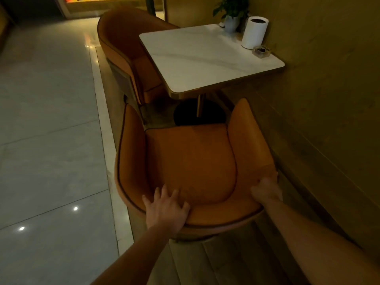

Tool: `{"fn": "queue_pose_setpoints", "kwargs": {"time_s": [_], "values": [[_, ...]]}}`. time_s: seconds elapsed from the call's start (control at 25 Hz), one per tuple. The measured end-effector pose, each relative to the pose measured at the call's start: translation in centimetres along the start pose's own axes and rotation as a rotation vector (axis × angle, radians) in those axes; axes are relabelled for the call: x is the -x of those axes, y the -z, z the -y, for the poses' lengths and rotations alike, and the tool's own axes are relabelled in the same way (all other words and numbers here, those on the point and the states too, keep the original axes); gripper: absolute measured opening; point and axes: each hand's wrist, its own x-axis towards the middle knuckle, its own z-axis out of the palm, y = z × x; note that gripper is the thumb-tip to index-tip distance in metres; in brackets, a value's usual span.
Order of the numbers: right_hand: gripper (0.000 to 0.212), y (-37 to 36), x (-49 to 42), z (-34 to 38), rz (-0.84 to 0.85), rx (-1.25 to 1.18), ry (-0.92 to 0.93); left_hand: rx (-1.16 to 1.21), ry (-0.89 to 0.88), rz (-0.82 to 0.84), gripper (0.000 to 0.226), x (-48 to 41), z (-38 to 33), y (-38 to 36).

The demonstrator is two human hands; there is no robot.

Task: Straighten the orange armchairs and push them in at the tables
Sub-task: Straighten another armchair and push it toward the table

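My left hand (166, 209) lies with fingers spread on the back rim of the near armchair (191, 161) — right hand (267, 190) grips that rim wall-side, thumb inside. Armchair faces the white surface (205, 58), seat not under it.

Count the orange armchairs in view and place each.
2. The near armchair faces the table, left hand and right hand on its backrest. The far armchair sits at the table's left side. Others may lie outside the frame.

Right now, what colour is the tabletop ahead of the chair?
The tabletop is white with faint grey veining, seen in the head view.
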Motion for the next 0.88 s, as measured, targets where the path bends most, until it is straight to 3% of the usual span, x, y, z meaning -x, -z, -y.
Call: {"fn": "queue_pose_setpoints", "kwargs": {"time_s": [0.24, 0.56, 0.72, 0.88], "values": [[0.053, 2.4, -2.6, -5.3, -0.004, 0.029, 0.064, 0.107, -0.006, -0.092, 0.066, 1.9, -5.7, -2.1], [0.05, 4.9, -4.6, -10.2, -0.014, -0.005, 0.004, 0.196, -0.051, -0.124, 0.067, 1.9, -11.2, -2.7], [0.037, 6.7, -5.9, -11.3, -0.035, -0.031, 0.023, 0.183, -0.056, -0.109, 0.063, 0.4, -14.4, -2.8], [0.053, 6.2, -3.3, -11.2, -0.199, 0.21, 0.284, 0.135, -0.05, -0.114, 0.059, -0.5, -15.0, -3.1]]}}
